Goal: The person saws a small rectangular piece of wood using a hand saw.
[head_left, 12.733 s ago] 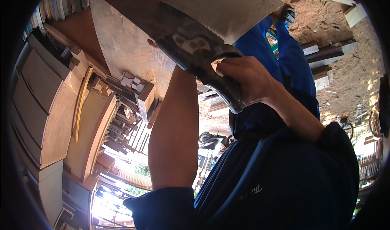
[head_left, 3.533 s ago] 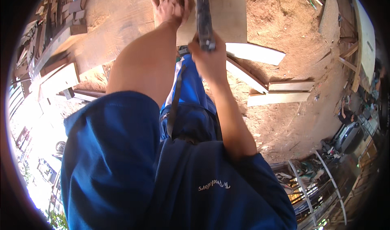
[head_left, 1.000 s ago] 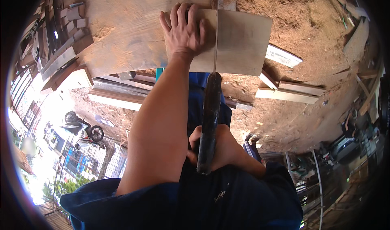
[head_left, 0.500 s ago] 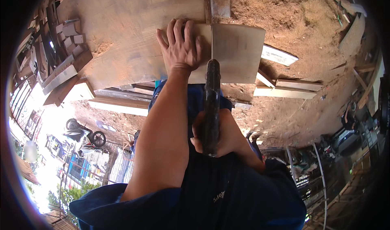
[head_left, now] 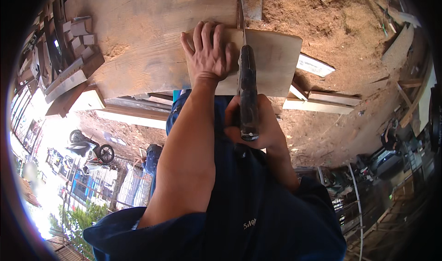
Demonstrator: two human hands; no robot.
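Note:
A pale wooden board (head_left: 276, 63) lies across the edge of a large sawdust-dusted worktop (head_left: 142, 49), its right part jutting out past that edge. My left hand (head_left: 207, 53) rests flat on the board's left part, fingers spread and pointing away from me. My right hand (head_left: 264, 123) is wrapped round the worn dark handle of a handsaw (head_left: 248, 90), just in front of the board's near edge. The saw's thin blade appears edge-on, crossing the board to the right of my left hand. How deep the blade sits in the wood is hard to see.
Stacked wood offcuts (head_left: 76, 53) line the worktop's left side. Sawdust (head_left: 331, 21) covers the ground at far right, with a white-faced plank (head_left: 315, 64) and more lumber (head_left: 322, 105) lying there. A motorcycle (head_left: 90, 148) and another person (head_left: 152, 159) are at the lower left.
My right hand has pushed the saw away from me, so its handle now overlaps the board more. My left hand stays pressed on the board.

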